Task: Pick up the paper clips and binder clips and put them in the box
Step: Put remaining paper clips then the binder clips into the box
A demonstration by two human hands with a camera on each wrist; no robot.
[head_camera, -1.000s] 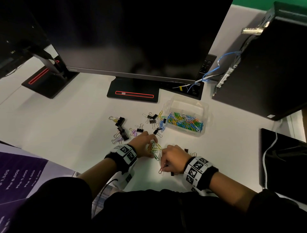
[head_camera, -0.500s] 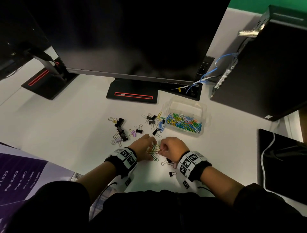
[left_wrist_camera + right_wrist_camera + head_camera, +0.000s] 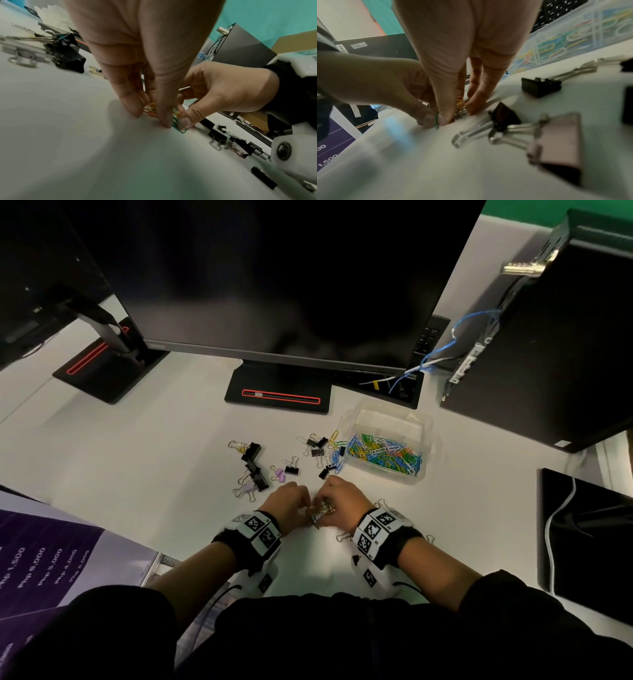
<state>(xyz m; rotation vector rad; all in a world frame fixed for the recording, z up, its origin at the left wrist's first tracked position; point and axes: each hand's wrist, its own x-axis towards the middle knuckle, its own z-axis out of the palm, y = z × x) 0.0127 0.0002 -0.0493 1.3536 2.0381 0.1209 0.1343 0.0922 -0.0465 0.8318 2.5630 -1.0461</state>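
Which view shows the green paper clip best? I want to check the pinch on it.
The left wrist view: the green paper clip lies edge-on against the desk between both hands' fingertips. The right wrist view shows only a green sliver; the head view hides it.

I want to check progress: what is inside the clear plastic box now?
The clear plastic box holds a heap of coloured paper clips along its near side. No binder clips show in it; whatever lies beneath the heap is covered.

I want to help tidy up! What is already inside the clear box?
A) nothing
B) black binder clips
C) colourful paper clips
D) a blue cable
C: the clear box holds a heap of colourful paper clips, while the black binder clips lie on the white desk outside it.
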